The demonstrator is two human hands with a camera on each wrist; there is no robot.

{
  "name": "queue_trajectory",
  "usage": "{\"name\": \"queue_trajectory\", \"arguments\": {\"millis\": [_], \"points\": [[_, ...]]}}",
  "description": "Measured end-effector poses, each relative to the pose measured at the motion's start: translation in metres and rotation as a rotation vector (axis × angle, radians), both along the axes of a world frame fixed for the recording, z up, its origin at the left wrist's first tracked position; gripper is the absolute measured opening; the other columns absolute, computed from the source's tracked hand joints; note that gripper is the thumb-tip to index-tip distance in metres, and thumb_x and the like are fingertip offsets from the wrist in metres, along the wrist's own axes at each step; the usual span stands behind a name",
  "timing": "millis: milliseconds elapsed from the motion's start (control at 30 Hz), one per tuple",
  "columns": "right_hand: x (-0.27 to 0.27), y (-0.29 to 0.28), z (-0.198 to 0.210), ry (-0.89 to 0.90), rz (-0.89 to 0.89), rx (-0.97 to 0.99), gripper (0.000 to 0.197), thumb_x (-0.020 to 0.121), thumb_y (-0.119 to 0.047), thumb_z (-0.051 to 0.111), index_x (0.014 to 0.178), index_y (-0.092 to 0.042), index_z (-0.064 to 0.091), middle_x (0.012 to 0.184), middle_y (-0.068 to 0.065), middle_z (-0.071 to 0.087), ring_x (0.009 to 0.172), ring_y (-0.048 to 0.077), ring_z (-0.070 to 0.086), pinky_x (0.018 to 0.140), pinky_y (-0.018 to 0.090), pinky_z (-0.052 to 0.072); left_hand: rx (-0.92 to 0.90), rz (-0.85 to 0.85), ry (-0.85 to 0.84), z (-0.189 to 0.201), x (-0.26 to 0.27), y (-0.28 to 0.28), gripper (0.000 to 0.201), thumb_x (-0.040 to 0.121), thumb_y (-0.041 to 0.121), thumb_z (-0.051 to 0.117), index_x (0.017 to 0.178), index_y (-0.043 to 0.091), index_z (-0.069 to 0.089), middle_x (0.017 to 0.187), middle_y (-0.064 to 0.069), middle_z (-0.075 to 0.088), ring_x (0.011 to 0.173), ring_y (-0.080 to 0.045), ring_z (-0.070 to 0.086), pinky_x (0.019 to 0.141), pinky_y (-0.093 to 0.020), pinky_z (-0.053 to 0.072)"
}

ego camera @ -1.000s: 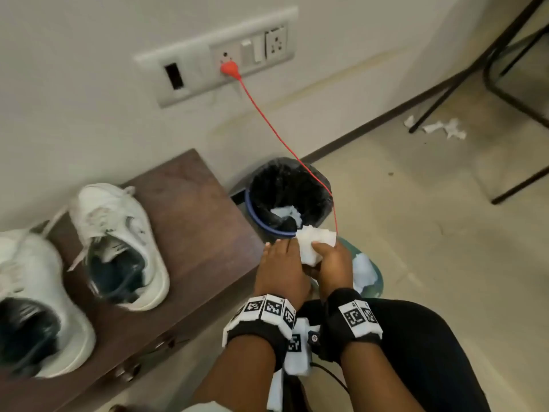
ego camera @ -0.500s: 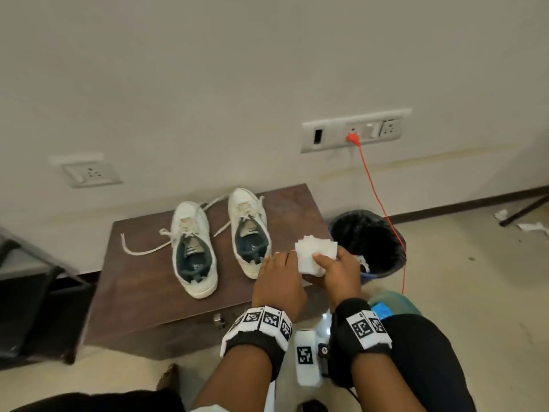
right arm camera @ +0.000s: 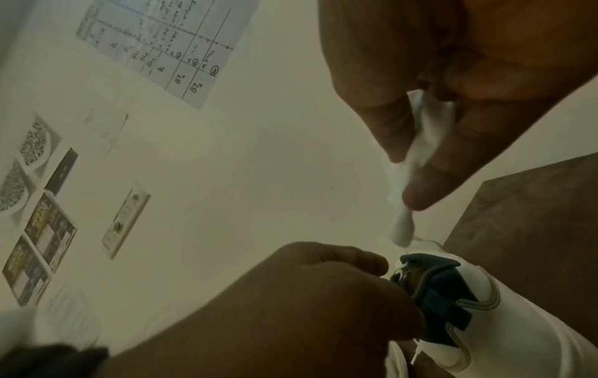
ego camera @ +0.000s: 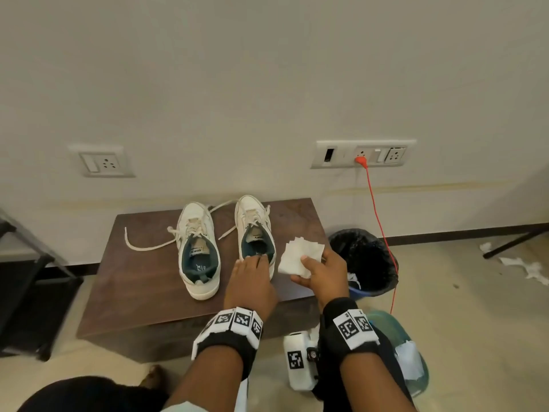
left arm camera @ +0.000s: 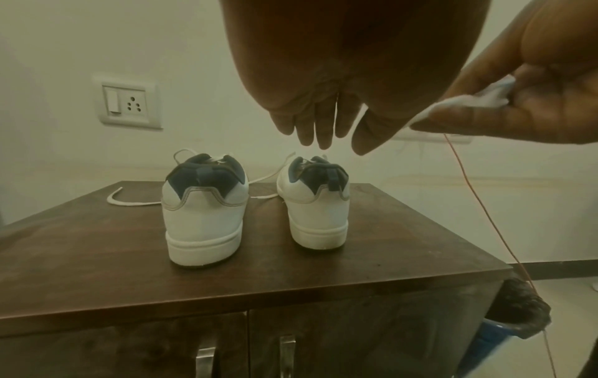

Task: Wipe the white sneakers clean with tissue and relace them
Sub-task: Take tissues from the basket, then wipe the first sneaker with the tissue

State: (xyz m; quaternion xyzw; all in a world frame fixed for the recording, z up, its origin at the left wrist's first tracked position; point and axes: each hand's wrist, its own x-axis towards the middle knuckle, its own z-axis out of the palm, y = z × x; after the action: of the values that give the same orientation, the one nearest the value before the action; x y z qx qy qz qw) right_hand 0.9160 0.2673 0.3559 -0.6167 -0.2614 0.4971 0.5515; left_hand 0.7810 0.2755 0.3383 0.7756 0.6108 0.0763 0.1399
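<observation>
Between right hand thumb and fingers, tissue sits pinched.

A black wrist strap with white square-coded marker tags is worn at lower centre, another at lower right; a white tagged camera unit is attached between them.

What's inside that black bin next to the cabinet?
The bin has a black liner, and one crumpled white tissue shows near its front rim. The right hand covers part of the opening; anything deeper is hidden.
</observation>
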Motion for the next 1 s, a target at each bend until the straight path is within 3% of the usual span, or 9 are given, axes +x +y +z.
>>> {"name": "queue_trajectory", "arguments": {"millis": [200, 300, 433, 567, 667, 733, 800, 867, 1000], "points": [[-0.013, 0.027, 0.014, -0.027, -0.034, 0.041, 0.022, 0.089, 0.012, 0.049, 0.102, -0.003, 0.058, 0.098, 0.011, 0.063, 0.083, 0.020, 0.064, 0.052, 0.029, 0.057, -0.036, -0.050, -0.100, -0.019, 0.004, 0.024, 0.049, 0.088, 0.017, 0.046, 0.137, 0.015, 0.043, 0.138, -0.003, 0.048, 0.129, -0.020, 0.041, 0.114, -0.034, 0.025], [-0.013, 0.054, 0.006, -0.047, -0.042, 0.046, 0.022, 0.089, 0.011, 0.049, 0.108, 0.003, 0.057, 0.098, 0.013, 0.063, 0.085, 0.020, 0.065, 0.050, 0.025, 0.054, -0.039, -0.046, -0.119, -0.030, 0.013, 0.046, 0.042, 0.087, 0.022, 0.036, 0.125, 0.015, 0.052, 0.127, -0.004, 0.056, 0.120, -0.020, 0.048, 0.110, -0.035, 0.031], [-0.009, 0.095, -0.024, -0.097, -0.051, 0.056, 0.022, 0.089, 0.011, 0.050, 0.109, 0.009, 0.057, 0.103, 0.022, 0.065, 0.084, 0.023, 0.066, 0.051, 0.020, 0.052, -0.055, 0.020, -0.158, -0.046, 0.021, 0.080, 0.034, 0.094, 0.029, 0.040, 0.125, 0.015, 0.047, 0.118, -0.004, 0.060, 0.108, -0.021, 0.057, 0.096, -0.032, 0.044], [-0.003, 0.131, -0.065, -0.167, -0.079, 0.053, 0.017, 0.087, 0.007, 0.055, 0.103, 0.001, 0.060, 0.095, 0.015, 0.068, 0.088, 0.027, 0.068, 0.064, 0.037, 0.059, -0.193, 0.099, -0.242, -0.050, 0.023, 0.095, 0.044, 0.094, 0.047, 0.043, 0.124, 0.017, 0.031, 0.099, -0.003, 0.068, 0.087, -0.024, 0.066, 0.072, -0.034, 0.051], [0.000, 0.144, -0.087, -0.311, -0.050, 0.099, 0.013, 0.082, -0.003, 0.059, 0.094, -0.006, 0.062, 0.090, 0.010, 0.069, 0.089, 0.025, 0.068, 0.077, 0.052, 0.057, -0.249, 0.172, -0.309, -0.051, 0.022, 0.100, 0.041, 0.090, 0.054, 0.044, 0.111, 0.022, 0.030, 0.090, -0.001, 0.067, 0.079, -0.023, 0.067, 0.070, -0.037, 0.055], [0.001, 0.150, -0.093, -0.375, -0.027, 0.146, 0.009, 0.081, -0.003, 0.058, 0.090, -0.003, 0.061, 0.084, 0.012, 0.067, 0.084, 0.025, 0.067, 0.076, 0.048, 0.057, -0.303, 0.234, -0.342, -0.050, 0.018, 0.106, 0.041, 0.086, 0.060, 0.044, 0.106, 0.024, 0.037, 0.092, 0.002, 0.065, 0.084, -0.022, 0.066, 0.074, -0.036, 0.054], [0.001, 0.156, -0.093, -0.418, -0.017, 0.172, 0.004, 0.082, 0.003, 0.057, 0.083, -0.001, 0.058, 0.075, 0.010, 0.063, 0.073, 0.016, 0.062, 0.067, 0.034, 0.054, -0.344, 0.262, -0.343, -0.050, 0.014, 0.113, 0.044, 0.084, 0.062, 0.046, 0.106, 0.025, 0.042, 0.101, 0.003, 0.064, 0.093, -0.023, 0.063, 0.078, -0.033, 0.050], [0.002, 0.158, -0.092, -0.467, -0.006, 0.183, 0.016, 0.082, 0.008, 0.057, 0.075, -0.007, 0.055, 0.066, 0.000, 0.055, 0.062, 0.004, 0.051, 0.059, 0.018, 0.043, -0.378, 0.264, -0.355, -0.051, 0.015, 0.119, 0.038, 0.088, 0.055, 0.050, 0.110, 0.024, 0.045, 0.105, 0.004, 0.063, 0.098, -0.021, 0.062, 0.080, -0.032, 0.049], [0.000, 0.149, -0.091, -0.503, -0.003, 0.145, 0.031, 0.081, 0.008, 0.058, 0.073, -0.022, 0.054, 0.067, -0.012, 0.055, 0.063, -0.002, 0.051, 0.061, 0.010, 0.039, -0.405, 0.221, -0.383, -0.054, 0.017, 0.123, 0.015, 0.094, 0.036, 0.051, 0.095, 0.024, 0.043, 0.081, 0.009, 0.054, 0.078, -0.016, 0.059, 0.069, -0.030, 0.045]]}}
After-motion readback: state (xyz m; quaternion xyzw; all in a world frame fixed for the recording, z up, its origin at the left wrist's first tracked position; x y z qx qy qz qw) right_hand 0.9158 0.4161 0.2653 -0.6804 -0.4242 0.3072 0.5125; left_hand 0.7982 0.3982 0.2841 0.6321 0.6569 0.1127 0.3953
